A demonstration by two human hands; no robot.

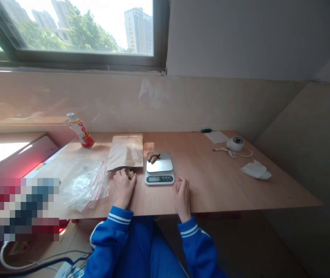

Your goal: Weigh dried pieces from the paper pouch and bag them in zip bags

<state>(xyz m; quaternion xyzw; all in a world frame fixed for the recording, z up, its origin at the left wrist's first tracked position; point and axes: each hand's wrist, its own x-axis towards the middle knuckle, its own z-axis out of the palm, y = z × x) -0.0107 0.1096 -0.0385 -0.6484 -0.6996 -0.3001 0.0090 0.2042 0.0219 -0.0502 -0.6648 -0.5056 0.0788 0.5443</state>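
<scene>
The left hand (123, 188) is curled, its fingers closed on a brown chunk (129, 173) at the lower edge of a kraft paper pouch (125, 152) lying flat on the worktop (272, 193). The right hand (182, 197) rests on the worktop just beside a digital kitchen scale (159, 168), loosely half-closed and holding nothing. Brown chunks (153, 156) sit on the scale's steel plate. Left of the pouch lies a clear zip-lock bag (84, 185), with a tilted red-and-white bottle (80, 130) beyond it. Farther right are a round white device (235, 143) with its cable, a crumpled white cloth (256, 170), a sheet of paper (216, 136) and a small green object (206, 130).
</scene>
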